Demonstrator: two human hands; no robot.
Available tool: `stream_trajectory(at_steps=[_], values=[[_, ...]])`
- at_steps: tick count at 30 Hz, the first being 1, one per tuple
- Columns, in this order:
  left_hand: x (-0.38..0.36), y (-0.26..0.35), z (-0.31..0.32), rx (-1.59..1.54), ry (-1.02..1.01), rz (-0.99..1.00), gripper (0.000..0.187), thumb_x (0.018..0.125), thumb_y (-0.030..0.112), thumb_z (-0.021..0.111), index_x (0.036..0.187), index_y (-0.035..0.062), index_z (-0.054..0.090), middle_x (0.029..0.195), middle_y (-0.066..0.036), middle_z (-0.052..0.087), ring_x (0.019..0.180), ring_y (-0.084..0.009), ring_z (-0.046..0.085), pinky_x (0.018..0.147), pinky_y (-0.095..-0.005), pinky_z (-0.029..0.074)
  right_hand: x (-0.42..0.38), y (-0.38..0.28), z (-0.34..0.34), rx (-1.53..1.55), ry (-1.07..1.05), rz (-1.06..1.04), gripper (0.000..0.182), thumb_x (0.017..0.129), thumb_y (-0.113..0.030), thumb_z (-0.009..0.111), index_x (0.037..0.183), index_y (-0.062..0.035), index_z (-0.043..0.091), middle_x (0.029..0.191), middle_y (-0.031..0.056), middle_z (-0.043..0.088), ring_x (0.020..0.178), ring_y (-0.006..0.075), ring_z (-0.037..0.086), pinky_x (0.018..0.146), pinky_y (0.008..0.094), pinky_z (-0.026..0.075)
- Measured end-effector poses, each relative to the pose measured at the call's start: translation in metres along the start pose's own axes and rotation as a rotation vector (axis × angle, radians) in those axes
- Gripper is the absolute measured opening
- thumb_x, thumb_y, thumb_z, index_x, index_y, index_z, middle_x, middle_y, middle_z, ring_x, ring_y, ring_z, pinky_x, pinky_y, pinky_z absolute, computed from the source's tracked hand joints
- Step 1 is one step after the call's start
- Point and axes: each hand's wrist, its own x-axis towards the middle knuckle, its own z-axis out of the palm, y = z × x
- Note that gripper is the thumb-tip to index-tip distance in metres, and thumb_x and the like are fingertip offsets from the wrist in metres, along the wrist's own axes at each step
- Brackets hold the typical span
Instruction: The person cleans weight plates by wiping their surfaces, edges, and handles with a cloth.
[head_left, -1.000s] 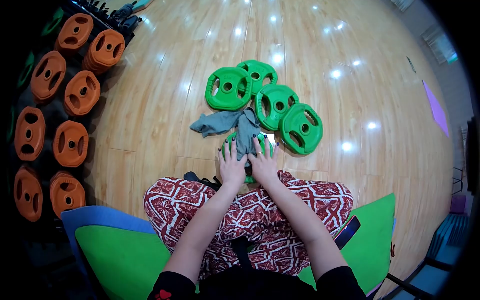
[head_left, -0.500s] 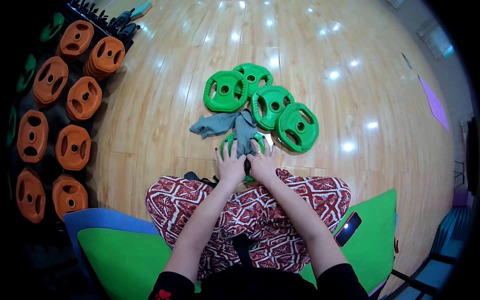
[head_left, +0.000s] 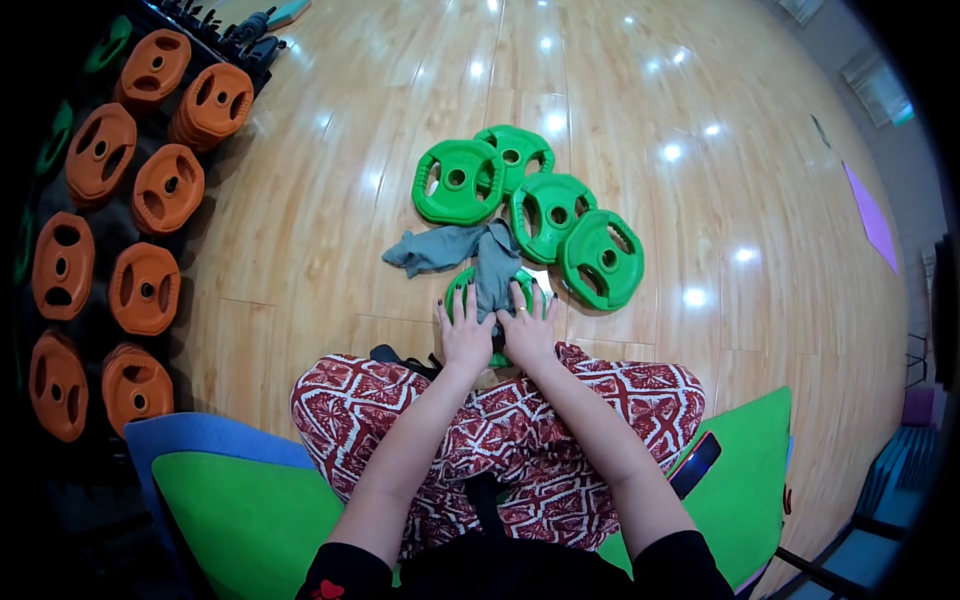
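A green weight plate lies on the floor just in front of my crossed legs, partly covered by a grey cloth. My left hand rests on the plate's left side with its fingers spread, the thumb at the cloth's edge. On the right side, my right hand lies with spread fingers, its thumb also touching the cloth. The cloth's other end stretches over the floor to the left. Beyond it are two overlapping green plates, and two more to the right. My palms hide the near part of the covered plate.
Orange weight plates hang in stacks on a rack at the left. A green mat with a phone lies at my right, and blue and green mats at my left. A purple mat is far right.
The view has shifted slightly. Both hands remain on the covered plate, and nothing else has visibly moved.
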Motion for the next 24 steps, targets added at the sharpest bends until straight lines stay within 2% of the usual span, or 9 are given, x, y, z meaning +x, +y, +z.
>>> stream_trajectory(at_steps=[4, 6, 7, 9, 12, 16, 18, 22, 24], values=[[0.002, 0.001, -0.002, 0.049, -0.007, 0.001, 0.023, 0.077, 0.02, 0.051, 0.098, 0.0204, 0.06, 0.139, -0.015, 0.023, 0.129, -0.0351, 0.014, 0.102, -0.0553, 0.01, 0.0, 0.001, 0.006, 0.012, 0.005, 0.009, 0.016, 0.077, -0.02, 0.05, 0.085, -0.0159, 0.063, 0.134, 0.0095, 0.034, 0.127, 0.0366, 0.021, 0.098, 0.0623, 0.01], [0.005, 0.002, -0.008, 0.036, -0.056, 0.012, 0.022, 0.077, 0.02, 0.05, 0.097, 0.0202, 0.06, 0.139, -0.014, 0.023, 0.129, -0.0348, 0.014, 0.102, -0.0552, 0.01, 0.002, 0.003, 0.006, 0.025, 0.06, -0.026, 0.015, 0.069, -0.018, 0.058, 0.084, -0.0162, 0.063, 0.13, 0.0101, 0.036, 0.124, 0.0375, 0.023, 0.095, 0.0621, 0.014], [0.004, 0.002, -0.009, 0.037, -0.051, 0.015, 0.022, 0.077, 0.02, 0.05, 0.097, 0.0202, 0.06, 0.139, -0.014, 0.023, 0.129, -0.0348, 0.014, 0.102, -0.0552, 0.01, 0.001, 0.003, 0.004, 0.023, 0.065, -0.025, 0.015, 0.069, -0.018, 0.058, 0.084, -0.0162, 0.063, 0.13, 0.0101, 0.036, 0.124, 0.0375, 0.023, 0.095, 0.0621, 0.014], [0.001, 0.003, -0.012, 0.039, -0.066, 0.012, 0.022, 0.078, 0.021, 0.049, 0.096, 0.0206, 0.061, 0.139, -0.012, 0.025, 0.129, -0.0339, 0.015, 0.102, -0.0556, 0.01, 0.0, 0.001, -0.002, 0.002, -0.018, -0.024, 0.018, 0.079, -0.021, 0.048, 0.084, -0.0146, 0.064, 0.132, 0.0092, 0.037, 0.126, 0.036, 0.022, 0.097, 0.0624, 0.011], [-0.002, 0.004, -0.01, 0.08, -0.037, 0.021, 0.022, 0.08, 0.022, 0.046, 0.098, 0.0213, 0.06, 0.138, -0.01, 0.026, 0.129, -0.0328, 0.016, 0.102, -0.0559, 0.01, -0.004, -0.002, -0.001, -0.008, 0.046, -0.04, 0.019, 0.079, -0.021, 0.047, 0.083, -0.0138, 0.064, 0.132, 0.0086, 0.038, 0.126, 0.0359, 0.022, 0.097, 0.062, 0.012], [-0.008, 0.005, -0.009, 0.071, 0.027, 0.041, 0.022, 0.083, 0.025, 0.043, 0.095, 0.0191, 0.061, 0.138, -0.009, 0.027, 0.129, -0.0302, 0.018, 0.102, -0.0565, 0.009, -0.009, -0.003, -0.003, -0.043, 0.029, -0.046, 0.02, 0.079, -0.021, 0.047, 0.086, -0.0137, 0.064, 0.132, 0.0078, 0.037, 0.126, 0.0359, 0.022, 0.097, 0.0618, 0.013], [-0.01, 0.006, -0.01, 0.178, -0.016, 0.049, 0.025, 0.082, 0.023, 0.045, 0.103, 0.0242, 0.058, 0.139, -0.009, 0.025, 0.129, -0.0317, 0.016, 0.101, -0.0553, 0.012, -0.01, -0.003, -0.004, -0.013, 0.016, -0.02, 0.019, 0.079, -0.021, 0.048, 0.089, -0.015, 0.063, 0.133, 0.0087, 0.035, 0.126, 0.0366, 0.022, 0.097, 0.0617, 0.014], [-0.008, 0.003, -0.004, 0.109, -0.03, 0.009, 0.026, 0.082, 0.025, 0.046, 0.105, 0.0245, 0.057, 0.139, -0.01, 0.024, 0.129, -0.0321, 0.016, 0.101, -0.055, 0.013, -0.007, -0.003, -0.004, 0.019, -0.017, 0.022, 0.019, 0.078, -0.02, 0.049, 0.091, -0.0166, 0.062, 0.133, 0.0102, 0.034, 0.126, 0.0373, 0.022, 0.097, 0.0616, 0.013], [-0.006, 0.003, 0.0, 0.075, -0.018, -0.002, 0.026, 0.078, 0.024, 0.051, 0.104, 0.0227, 0.057, 0.139, -0.012, 0.024, 0.129, -0.0326, 0.016, 0.101, -0.0548, 0.013, -0.004, -0.002, 0.001, 0.028, 0.016, 0.04, 0.017, 0.077, -0.02, 0.051, 0.089, -0.0175, 0.063, 0.133, 0.012, 0.035, 0.125, 0.0378, 0.023, 0.097, 0.0613, 0.014]])
